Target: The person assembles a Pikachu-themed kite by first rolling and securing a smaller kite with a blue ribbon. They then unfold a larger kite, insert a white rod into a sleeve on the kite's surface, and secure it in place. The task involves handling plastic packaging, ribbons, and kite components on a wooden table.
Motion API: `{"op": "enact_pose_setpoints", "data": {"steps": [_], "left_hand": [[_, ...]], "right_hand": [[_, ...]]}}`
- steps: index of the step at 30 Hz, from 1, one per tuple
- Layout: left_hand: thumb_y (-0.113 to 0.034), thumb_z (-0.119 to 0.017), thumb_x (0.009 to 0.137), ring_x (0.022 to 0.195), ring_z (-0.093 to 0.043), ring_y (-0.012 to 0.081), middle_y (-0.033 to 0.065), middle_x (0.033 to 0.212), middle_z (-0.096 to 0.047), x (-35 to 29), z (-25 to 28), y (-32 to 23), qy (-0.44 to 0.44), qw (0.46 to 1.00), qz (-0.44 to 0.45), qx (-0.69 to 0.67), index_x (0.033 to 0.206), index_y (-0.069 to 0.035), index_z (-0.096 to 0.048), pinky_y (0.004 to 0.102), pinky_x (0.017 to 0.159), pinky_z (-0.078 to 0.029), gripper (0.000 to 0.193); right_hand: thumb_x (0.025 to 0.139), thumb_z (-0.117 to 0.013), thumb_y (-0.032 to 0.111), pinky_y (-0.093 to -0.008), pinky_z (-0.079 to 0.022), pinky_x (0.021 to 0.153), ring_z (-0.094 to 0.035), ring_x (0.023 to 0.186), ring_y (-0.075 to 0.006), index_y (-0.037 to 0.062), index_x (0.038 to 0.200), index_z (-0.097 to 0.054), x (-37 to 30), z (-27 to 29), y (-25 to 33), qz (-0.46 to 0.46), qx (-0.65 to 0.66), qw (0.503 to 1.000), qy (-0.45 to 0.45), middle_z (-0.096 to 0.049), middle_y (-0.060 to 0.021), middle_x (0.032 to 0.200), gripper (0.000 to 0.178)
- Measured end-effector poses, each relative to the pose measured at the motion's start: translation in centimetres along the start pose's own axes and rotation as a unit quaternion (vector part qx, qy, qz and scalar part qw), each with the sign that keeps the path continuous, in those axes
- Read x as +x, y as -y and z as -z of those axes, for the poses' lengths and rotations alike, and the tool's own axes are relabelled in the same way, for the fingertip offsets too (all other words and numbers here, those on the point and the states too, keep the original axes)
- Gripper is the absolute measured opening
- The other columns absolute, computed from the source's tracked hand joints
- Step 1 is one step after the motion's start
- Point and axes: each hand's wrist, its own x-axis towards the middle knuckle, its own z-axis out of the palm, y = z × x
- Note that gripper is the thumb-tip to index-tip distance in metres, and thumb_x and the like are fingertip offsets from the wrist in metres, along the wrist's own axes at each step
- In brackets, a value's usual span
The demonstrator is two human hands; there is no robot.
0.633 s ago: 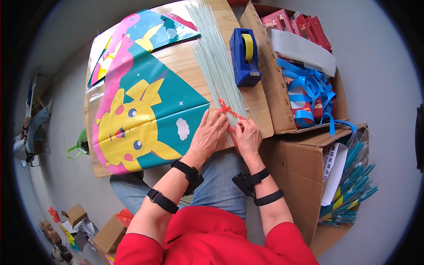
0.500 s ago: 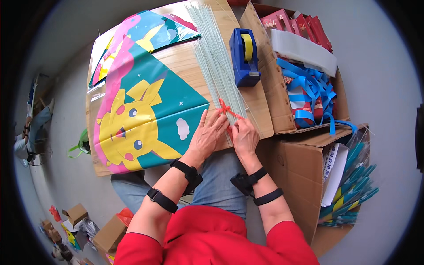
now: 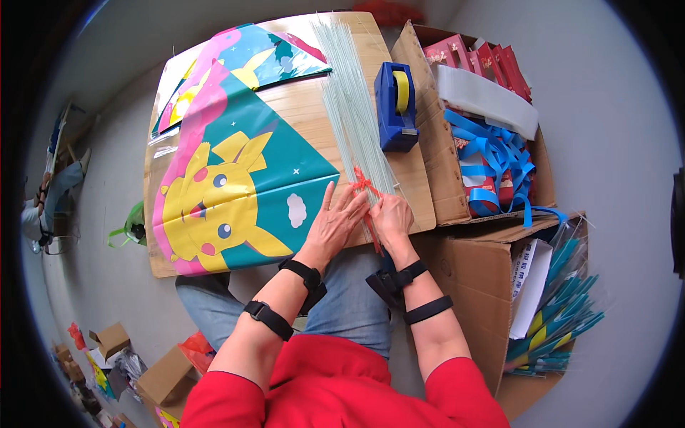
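A bundle of thin, pale translucent rods (image 3: 349, 107) lies lengthwise on the wooden board (image 3: 292, 100). Red plastic string (image 3: 362, 182) is tied round its near end, and a loose tail hangs down between my hands. My left hand (image 3: 332, 222) rests with fingers stretched out over the left side of the rods, just below the knot. On the other side, my right hand (image 3: 392, 220) has curled fingers pinching the string close to the knot; the fingertips are partly hidden. Left of the bundle is a teal and pink printed plastic sheet (image 3: 282, 167) with a yellow cartoon figure.
A blue tape dispenser (image 3: 397, 132) with yellow tape stands right of the rods. Further printed sheets (image 3: 285, 53) lie at the back. On the right, one cardboard box (image 3: 428, 143) holds red packets and blue ribbon (image 3: 492, 146); a nearer box (image 3: 467, 274) holds rolled teal sheets.
My right hand has come slightly left and down, nearer the left hand. More of the red string's tail shows below the knot. The whole view has shifted a little.
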Motion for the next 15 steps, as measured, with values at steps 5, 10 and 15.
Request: {"op": "enact_pose_setpoints", "data": {"steps": [5,10,15], "left_hand": [[-0.009,-0.057,0.082,0.148,-0.022,0.0241,-0.0002,0.151,-0.038,-0.1,-0.1,0.3,0.004,1.0,-0.009,0.0,0.141,-0.018,-0.05,0.061,0.12,-0.002,0.06],[-0.011,-0.056,0.085,0.147,-0.023,0.0234,-0.0025,0.15,-0.041,-0.1,-0.3,0.1,-0.01,1.0,-0.003,0.002,0.144,-0.021,-0.046,0.0631,0.119,-0.002,0.061],[-0.013,-0.056,0.086,0.148,-0.021,0.0264,-0.0011,0.151,-0.037,-0.3,-0.5,-0.1,0.01,1.0,0.001,0.017,0.145,-0.025,-0.044,0.0643,0.118,-0.001,0.061]], "right_hand": [[0.083,-0.061,0.015,-0.0488,-0.054,0.07,-0.068,0.081,-0.0395,-0.0025,0.082,-0.066,-0.1,0.9,0.8,0.007,-0.032,0.997,0.068,-0.067,-0.0241,0.086,0.018],[0.085,-0.06,0.016,-0.0492,-0.053,0.072,-0.068,0.085,-0.0401,-0.0018,0.09,-0.062,-0.5,1.4,0.5,-0.011,-0.023,0.997,0.071,-0.066,-0.0253,0.092,0.018],[0.08,-0.074,0.024,-0.0487,-0.05,0.065,-0.065,0.076,-0.0396,0.0039,0.085,-0.061,-1.2,2.6,0.3,0.023,0.0,0.998,0.066,-0.065,-0.019,0.074,0.024]]}}
